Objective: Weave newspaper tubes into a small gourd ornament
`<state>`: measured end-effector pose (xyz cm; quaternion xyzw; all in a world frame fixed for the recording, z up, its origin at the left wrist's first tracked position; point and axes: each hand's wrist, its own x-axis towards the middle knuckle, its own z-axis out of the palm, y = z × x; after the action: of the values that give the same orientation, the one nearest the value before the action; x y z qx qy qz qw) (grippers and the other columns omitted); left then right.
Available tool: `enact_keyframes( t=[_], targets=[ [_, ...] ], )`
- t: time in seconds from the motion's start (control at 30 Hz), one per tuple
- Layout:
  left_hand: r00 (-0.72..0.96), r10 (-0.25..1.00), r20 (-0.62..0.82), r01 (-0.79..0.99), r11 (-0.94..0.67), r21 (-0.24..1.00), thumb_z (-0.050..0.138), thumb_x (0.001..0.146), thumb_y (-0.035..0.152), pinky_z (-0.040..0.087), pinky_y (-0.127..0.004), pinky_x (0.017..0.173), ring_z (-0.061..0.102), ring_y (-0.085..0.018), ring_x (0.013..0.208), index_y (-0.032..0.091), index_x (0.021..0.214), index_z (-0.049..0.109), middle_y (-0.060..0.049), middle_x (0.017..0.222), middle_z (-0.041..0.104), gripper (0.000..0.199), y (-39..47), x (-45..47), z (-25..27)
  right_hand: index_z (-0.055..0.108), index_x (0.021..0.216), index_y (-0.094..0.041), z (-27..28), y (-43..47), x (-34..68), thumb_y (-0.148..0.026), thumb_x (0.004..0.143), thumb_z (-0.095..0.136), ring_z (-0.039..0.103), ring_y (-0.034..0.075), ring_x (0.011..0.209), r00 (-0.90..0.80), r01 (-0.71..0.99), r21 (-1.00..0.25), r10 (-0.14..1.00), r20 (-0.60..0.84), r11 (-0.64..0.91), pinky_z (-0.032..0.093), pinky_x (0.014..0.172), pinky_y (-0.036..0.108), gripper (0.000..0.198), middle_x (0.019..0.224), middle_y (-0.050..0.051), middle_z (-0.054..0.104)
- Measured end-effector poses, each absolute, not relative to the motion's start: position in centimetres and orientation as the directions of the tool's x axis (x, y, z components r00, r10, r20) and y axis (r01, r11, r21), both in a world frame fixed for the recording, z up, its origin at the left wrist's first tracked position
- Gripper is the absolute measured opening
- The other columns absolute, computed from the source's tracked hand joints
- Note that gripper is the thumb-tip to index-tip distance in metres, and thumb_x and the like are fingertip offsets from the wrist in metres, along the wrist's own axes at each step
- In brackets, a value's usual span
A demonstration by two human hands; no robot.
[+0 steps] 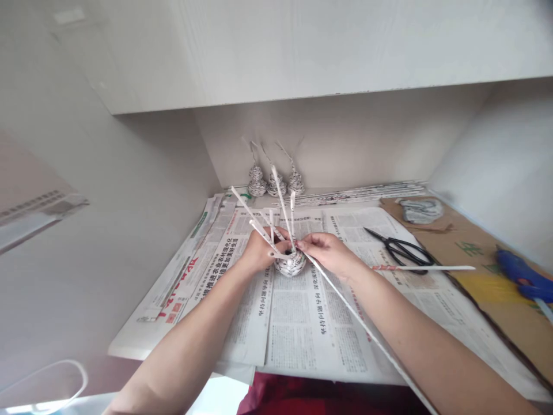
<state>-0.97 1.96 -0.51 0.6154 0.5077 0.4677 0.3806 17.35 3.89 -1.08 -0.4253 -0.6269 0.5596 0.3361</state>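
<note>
A small round basket woven from rolled newspaper (290, 266) sits in front of me, with several paper stakes (283, 202) sticking up and outward from its rim. My left hand (262, 249) is closed around the basket's left side and the base of the stakes. At the right of the rim, my right hand (324, 251) pinches a long rolled paper strip (358, 317). The strip runs from the basket down toward the lower right, passing by my right forearm. Part of the rim is hidden behind my fingers.
Newspaper sheets (298, 328) cover the table. Black scissors (400, 251) and another paper tube (449, 267) lie at right, near cardboard (466, 253) and a blue glue gun (525, 274). Three woven gourd shapes (257, 183) and a bundle of paper tubes (358, 193) lie along the back wall.
</note>
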Motion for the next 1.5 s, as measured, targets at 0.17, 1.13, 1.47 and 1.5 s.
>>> enact_keyframes(
  t=[0.17,1.13,1.47,1.5],
  targets=[
    [0.105,0.976,0.188,0.341,-0.213,0.915,0.066,0.067,0.019,0.049,-0.025,0.059,0.063,-0.017,0.063,0.012,0.076,0.069,-0.005,0.069,0.070,0.012,1.8,-1.3,0.0,0.060,0.071,-0.016,0.0,3.3,17.2,-0.039,0.063,0.078,0.055,0.011,0.050,-0.455,0.087,-0.980,0.868,-0.200,-0.180,0.040,0.047,0.022,0.030,0.060,-0.001,0.062],
    [0.634,0.773,0.017,-0.023,-0.003,1.000,0.081,0.056,0.012,0.051,-0.036,0.082,0.066,-0.024,0.093,0.021,0.130,0.051,-0.014,0.110,0.067,0.081,1.1,-2.5,1.6,0.069,0.065,-0.017,0.6,3.8,18.5,-0.020,0.058,0.066,0.056,0.013,0.057,-0.262,0.343,-0.939,0.963,-0.059,0.036,0.042,0.056,0.023,0.007,0.060,-0.001,0.065],
    [0.452,0.889,-0.070,-0.054,0.106,0.993,0.079,0.063,0.024,0.054,-0.029,0.070,0.067,-0.016,0.076,0.014,0.106,0.067,-0.010,0.089,0.070,0.045,1.7,-2.0,0.6,0.070,0.071,-0.018,-0.1,3.6,18.9,-0.027,0.067,0.062,0.059,0.015,0.060,-0.326,0.461,-0.860,0.943,0.065,0.219,0.042,0.058,0.024,0.012,0.064,0.000,0.067],
    [0.444,0.894,-0.065,-0.053,0.099,0.994,0.080,0.062,0.025,0.053,-0.028,0.068,0.066,-0.015,0.073,0.013,0.104,0.068,-0.009,0.086,0.070,0.045,1.6,-1.8,0.6,0.070,0.071,-0.018,-0.2,3.5,18.9,-0.027,0.068,0.061,0.059,0.015,0.061,-0.338,0.469,-0.851,0.938,0.075,0.237,0.043,0.058,0.024,0.013,0.065,0.000,0.068]
  ],
)
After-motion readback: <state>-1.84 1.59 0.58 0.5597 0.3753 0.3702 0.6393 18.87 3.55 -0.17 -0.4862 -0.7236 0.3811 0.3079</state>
